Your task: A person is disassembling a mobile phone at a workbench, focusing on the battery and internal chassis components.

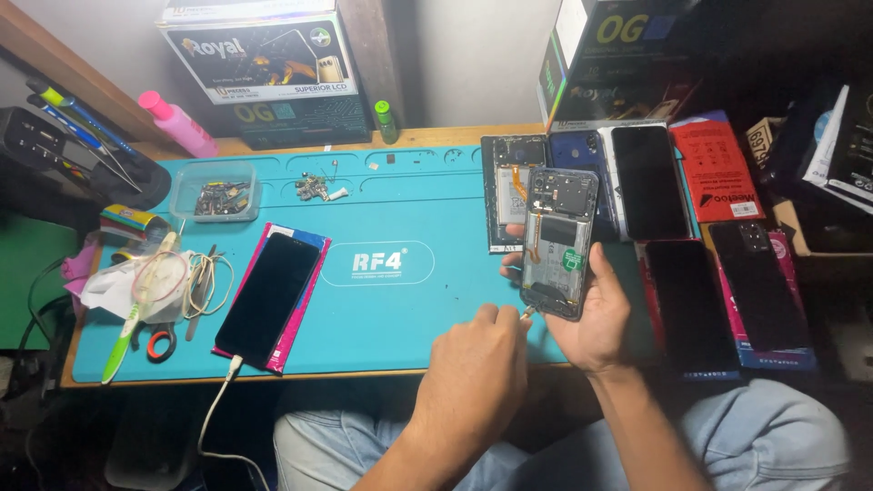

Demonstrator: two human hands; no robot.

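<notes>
My right hand (596, 318) holds an opened phone (556, 241) with its back cover off, inner boards and a green sticker showing, tilted up above the teal work mat (409, 200). My left hand (477, 364) is closed around a small thin tool (527, 312) whose tip touches the phone's lower left corner. Most of the tool is hidden inside the fist.
Another opened phone (509, 186) and several dark phones (650, 182) lie at the right. A phone on a pink pouch (268, 295) is plugged into a white cable (218, 409). A clear parts tray (215, 193), scissors (159, 341), a pink bottle (182, 123) and boxes (264, 64) stand at the left and back.
</notes>
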